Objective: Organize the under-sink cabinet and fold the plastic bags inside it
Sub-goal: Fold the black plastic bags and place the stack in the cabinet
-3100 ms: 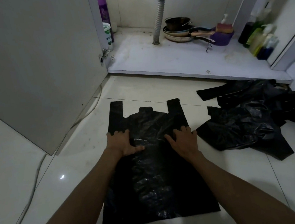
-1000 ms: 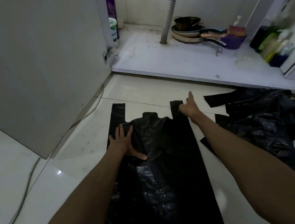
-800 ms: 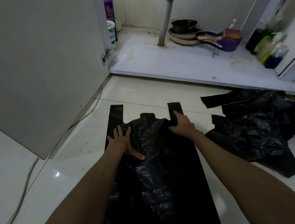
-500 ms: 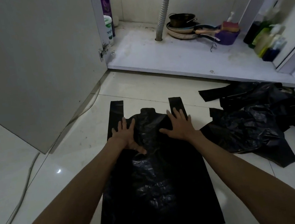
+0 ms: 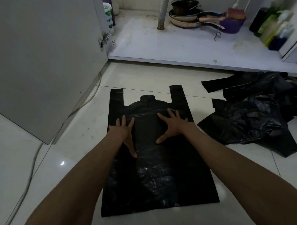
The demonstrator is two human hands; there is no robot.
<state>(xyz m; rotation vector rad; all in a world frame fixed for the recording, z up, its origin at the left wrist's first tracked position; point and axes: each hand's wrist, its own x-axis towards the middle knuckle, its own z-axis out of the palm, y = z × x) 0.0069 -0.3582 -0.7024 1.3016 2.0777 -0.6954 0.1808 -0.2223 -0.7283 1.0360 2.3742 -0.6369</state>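
Observation:
A black plastic bag (image 5: pixel 156 176) lies flat on the white tiled floor, its two handles pointing toward the cabinet. My left hand (image 5: pixel 125 131) presses flat on its upper left part, fingers spread. My right hand (image 5: pixel 173 125) presses flat on the upper right part, fingers spread too. Neither hand grips anything. A crumpled heap of black bags (image 5: pixel 259 114) lies on the floor to the right. The open under-sink cabinet (image 5: pixel 173 44) is ahead, its white shelf stained.
The cabinet holds a grey drain hose (image 5: pixel 164 5), stacked pans (image 5: pixel 186 15), a purple tub with a sponge (image 5: pixel 232 22), bottles (image 5: pixel 274 24) at the right, and a white tub (image 5: pixel 109 18) at the left. The open door (image 5: pixel 36 60) stands left; a cable (image 5: pixel 30 172) runs along the floor.
My right hand came back from the right handle and now lies flat on the bag beside my left hand. The bag looks smoother and flatter than before.

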